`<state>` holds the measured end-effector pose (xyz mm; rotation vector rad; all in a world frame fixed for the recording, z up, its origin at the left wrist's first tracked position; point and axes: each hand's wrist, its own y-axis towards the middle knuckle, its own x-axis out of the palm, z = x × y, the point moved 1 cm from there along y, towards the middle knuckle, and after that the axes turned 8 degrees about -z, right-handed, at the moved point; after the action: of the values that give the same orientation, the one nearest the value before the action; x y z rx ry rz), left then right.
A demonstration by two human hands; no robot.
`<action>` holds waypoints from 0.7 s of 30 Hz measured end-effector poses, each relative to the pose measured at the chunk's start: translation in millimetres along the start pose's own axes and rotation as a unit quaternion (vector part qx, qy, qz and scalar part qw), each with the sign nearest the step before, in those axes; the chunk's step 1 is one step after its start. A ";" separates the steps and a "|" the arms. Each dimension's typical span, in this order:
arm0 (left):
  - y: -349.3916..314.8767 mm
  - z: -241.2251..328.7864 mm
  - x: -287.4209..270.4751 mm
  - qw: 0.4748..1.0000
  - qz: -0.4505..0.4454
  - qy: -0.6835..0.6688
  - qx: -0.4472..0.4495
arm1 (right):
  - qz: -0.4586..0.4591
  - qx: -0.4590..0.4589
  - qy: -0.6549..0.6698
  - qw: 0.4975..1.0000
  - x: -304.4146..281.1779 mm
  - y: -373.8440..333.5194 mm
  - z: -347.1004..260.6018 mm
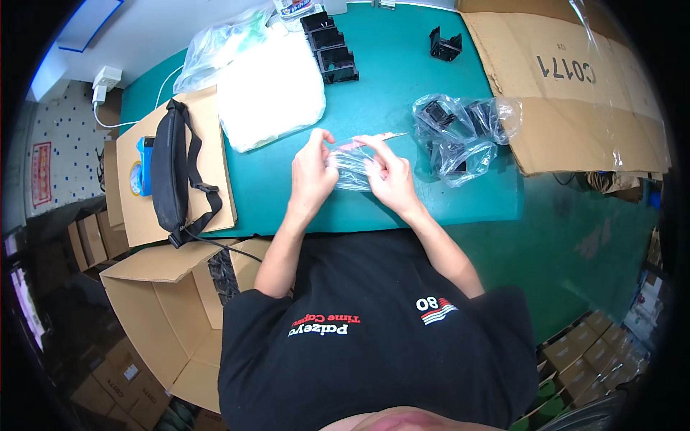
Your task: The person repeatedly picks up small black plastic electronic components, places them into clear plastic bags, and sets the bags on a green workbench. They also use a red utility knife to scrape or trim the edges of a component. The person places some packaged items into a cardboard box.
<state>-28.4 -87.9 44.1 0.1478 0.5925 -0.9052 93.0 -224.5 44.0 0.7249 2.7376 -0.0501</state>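
Between my two hands a clear plastic bag [352, 172] is stretched over the green table. My left hand [313, 172] pinches its left side, fingers curled. My right hand [392, 176] grips the right side, thumb against the film. Beside the right fingers a thin, pale pointed tool [390, 135] juts out to the right; its other end is hidden, and I cannot tell whether it is held. To the right lie several black plastic parts in clear bags [460, 133]. A white stack of thin sheets or bags [269, 90] is beyond my left hand.
A row of black plastic parts [332, 50] stands at the back, and a single black part [445, 46] farther right. A cardboard box [560, 93] is at the right. On the left, a black waist bag [171, 172] and blue tape dispenser [144, 169] lie on cardboard [215, 136].
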 end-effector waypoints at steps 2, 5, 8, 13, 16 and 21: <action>8.2 15.1 -16.3 0.992 -0.107 -0.054 0.050 | -0.079 0.017 -0.017 0.997 -10.3 -6.2 10.5; 35.5 12.4 -48.2 0.967 -0.180 -0.079 0.164 | -0.116 0.067 0.009 0.991 -25.6 -10.7 29.8; 87.3 8.1 -39.6 0.959 0.063 0.189 0.202 | -0.073 0.090 0.055 0.992 -25.6 -13.5 31.2; 142.7 -0.9 -9.7 0.872 0.147 0.395 0.249 | -0.072 0.191 0.185 0.961 -33.8 -14.7 9.9; 142.7 1.0 -3.1 0.873 0.138 0.382 0.270 | -0.033 0.168 0.221 0.960 -35.5 -15.3 18.9; 80.7 34.1 -17.9 0.924 0.156 0.111 0.331 | -0.050 0.198 0.233 0.951 -39.3 -13.9 14.9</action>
<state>40.1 -37.8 72.2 0.9408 0.4320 -0.7499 122.9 -257.1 41.0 0.7790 3.2623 -0.5275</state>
